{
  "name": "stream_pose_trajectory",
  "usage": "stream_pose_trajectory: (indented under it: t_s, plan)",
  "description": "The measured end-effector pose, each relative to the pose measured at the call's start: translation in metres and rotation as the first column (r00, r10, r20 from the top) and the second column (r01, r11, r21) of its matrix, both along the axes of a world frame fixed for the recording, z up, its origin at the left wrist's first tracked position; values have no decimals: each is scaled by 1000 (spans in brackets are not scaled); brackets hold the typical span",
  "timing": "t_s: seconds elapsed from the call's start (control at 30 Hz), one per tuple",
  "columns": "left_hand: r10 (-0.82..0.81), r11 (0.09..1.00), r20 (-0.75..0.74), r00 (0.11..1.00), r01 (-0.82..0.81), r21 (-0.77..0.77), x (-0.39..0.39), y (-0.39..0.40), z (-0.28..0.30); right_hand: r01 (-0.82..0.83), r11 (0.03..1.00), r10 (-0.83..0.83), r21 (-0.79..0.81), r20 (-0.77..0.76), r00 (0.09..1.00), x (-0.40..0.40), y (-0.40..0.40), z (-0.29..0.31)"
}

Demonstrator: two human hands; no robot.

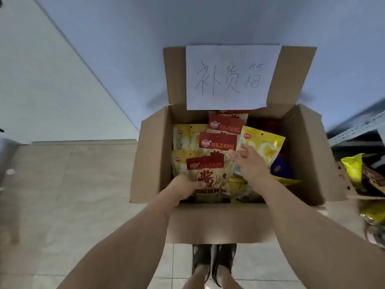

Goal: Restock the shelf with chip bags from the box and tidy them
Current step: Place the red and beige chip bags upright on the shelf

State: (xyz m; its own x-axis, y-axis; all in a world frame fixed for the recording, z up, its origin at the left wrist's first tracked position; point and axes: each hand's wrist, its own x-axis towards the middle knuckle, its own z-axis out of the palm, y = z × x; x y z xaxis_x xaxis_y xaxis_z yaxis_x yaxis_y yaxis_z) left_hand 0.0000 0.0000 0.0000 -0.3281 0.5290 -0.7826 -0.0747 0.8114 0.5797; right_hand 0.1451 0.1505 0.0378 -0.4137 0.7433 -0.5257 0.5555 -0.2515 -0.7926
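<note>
Left hand (183, 187) grips cream chip bag (205, 176) | right hand (249, 162) spread, over box (220, 222)

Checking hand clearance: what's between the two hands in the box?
Head view: the cream bags with red headers. The left hand grips the nearest cream bag; the right hand reaches in open beside it, over more bags in the box.

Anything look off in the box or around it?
Nothing damaged or spilled. The chip bags in the box lie loosely: the yellow bag on the right is tilted, and the red-topped bags overlap in a stagger. The left hand grips the nearest red-topped bag; the right hand reaches in, open.
</note>
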Motion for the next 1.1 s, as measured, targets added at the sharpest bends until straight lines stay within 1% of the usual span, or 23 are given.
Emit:
stream_pose_trajectory:
  t_s: [0.07,0.13,0.2,0.27,0.33,0.47,0.53,0.6,0.7,0.8,0.9,0.97,1.03,1.1]
  plan:
    - [-14,999,37,999,16,-39,-6,13,-30,30,995,-26,-94,40,999,-9,10,-31]
    - [-49,996,68,996,53,-69,-9,21,-60,23,988,-9,-150,90,996,-14,16,-69]
    - [-20,995,92,996,29,-100,-10,27,-86,44,984,-23,-172,127,992,-17,22,-99]
    - [27,995,112,993,-16,-96,-10,31,-104,68,979,-49,-190,105,993,-19,27,-120]
    - [18,995,111,994,-7,-102,-7,35,-116,66,975,-44,-214,107,993,-18,30,-133]
    - [-48,990,132,990,65,-126,-10,36,-129,56,951,-26,-304,103,994,-17,41,-151]
    - [-62,988,168,984,85,-131,-13,34,-134,60,936,-29,-348,93,995,-17,47,-156]
    - [-58,987,199,978,85,-133,-16,29,-140,27,927,9,-374,95,995,-19,51,-159]
    - [-80,979,230,970,120,-167,-24,17,-145,-3,919,37,-394,79,996,-20,52,-163]
    - [-83,979,237,968,124,-163,-32,10,-152,-115,916,133,-384,20,991,-22,45,-174]
    - [-104,975,274,956,152,-161,-30,12,-155,-176,913,199,-368,26,980,-29,36,-187]
    - [-128,969,287,949,181,-167,-27,14,-162,-155,916,186,-369,51,981,-31,34,-198]
    - [-130,967,278,952,184,-179,-27,13,-170,-129,908,154,-398,31,988,-30,36,-201]
    - [-136,965,260,956,187,-182,-26,14,-169,-121,919,127,-376,-9,992,-25,39,-200]
